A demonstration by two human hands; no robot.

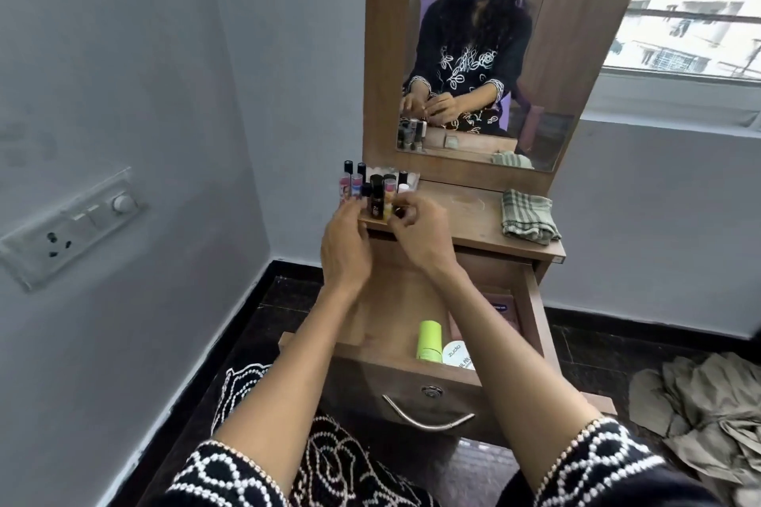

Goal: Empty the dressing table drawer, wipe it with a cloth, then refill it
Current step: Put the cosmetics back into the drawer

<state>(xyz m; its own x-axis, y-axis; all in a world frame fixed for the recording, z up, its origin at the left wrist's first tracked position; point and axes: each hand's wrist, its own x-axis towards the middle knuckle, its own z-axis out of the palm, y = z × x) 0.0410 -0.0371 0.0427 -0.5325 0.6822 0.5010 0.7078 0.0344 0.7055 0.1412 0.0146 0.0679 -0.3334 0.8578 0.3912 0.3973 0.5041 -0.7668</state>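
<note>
Right fingers: curled, pinching a small dark bottle at the tabletop's front edge, apparently to stand it with the others; right hand.
Left fingers: relaxed, touching the bottle cluster from 9 o'clock, seemingly steadying it; left hand.
Tabletop: bottles were grouped at its 10 o'clock corner, leaving working room.
Cloth: lay folded at 3 o'clock, ready for wiping.
Drawer: stood open at 6 o'clock, with a green tube, a white jar and a pink packet inside; emptying looked unfinished.
</note>
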